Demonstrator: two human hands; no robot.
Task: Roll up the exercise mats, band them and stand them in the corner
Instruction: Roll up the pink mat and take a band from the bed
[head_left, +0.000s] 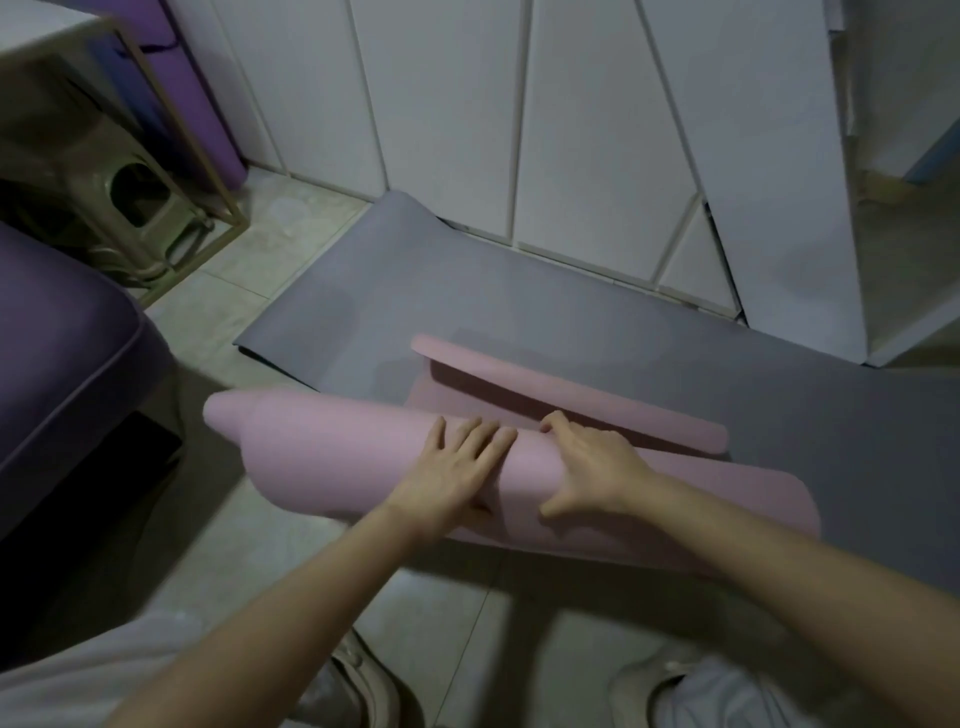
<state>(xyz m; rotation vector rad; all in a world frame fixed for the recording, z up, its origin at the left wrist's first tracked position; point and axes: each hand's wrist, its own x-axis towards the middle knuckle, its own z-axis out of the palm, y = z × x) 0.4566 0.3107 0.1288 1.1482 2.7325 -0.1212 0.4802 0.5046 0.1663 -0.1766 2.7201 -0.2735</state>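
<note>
Two shoes (363, 686) stand on the tiled floor (249, 312) at the near edge, with both bare forearms reaching forward over them.

The left hand (452, 467) lies flat on the pink mat (337, 447), its grip spread and its fingers straight along the top of the roll. The right hand (587, 462) sits just beside it. Its grip is closed round the roll, with the fingers hooked over the far side and the thumb on the near side.

The pink mat is mostly rolled. Its long axis runs left to right, and the left end points toward a purple seat (62, 338). At that end the inner turns stick out as a blunt nub. A short unrolled stretch lies beyond the hands, and its far edge curls upward.

The pink mat rests on a grey mat (519, 291), which is spread flat on the floor. The grey mat runs from far left to near right, and its far corner bends up against white doors (452, 104).

At far left a stool (135, 197) stands under a bench (180, 124). Behind them a rolled purple mat (213, 119) stands upright in the corner.
</note>
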